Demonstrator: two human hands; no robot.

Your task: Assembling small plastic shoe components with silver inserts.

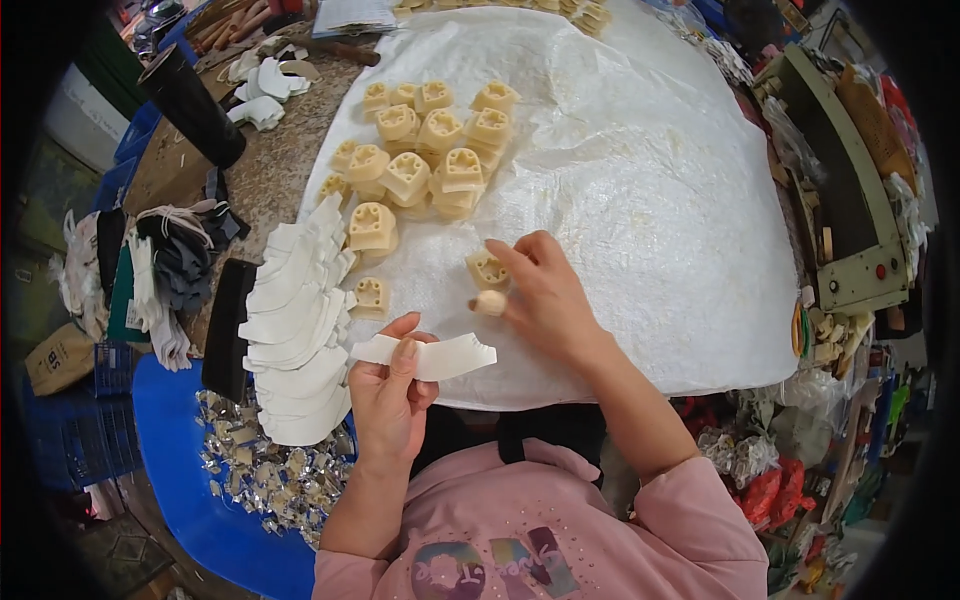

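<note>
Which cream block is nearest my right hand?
The block partly hidden by your right hand; the other blocks stand farther left or farther up the white sheet.

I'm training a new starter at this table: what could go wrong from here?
The overlapping white pieces lie close to the blue tub, so a nudge might tip some in. The heaped beige blocks could topple if bumped. And the left hand pinches its white strip; a loose grip might drop it.
</note>
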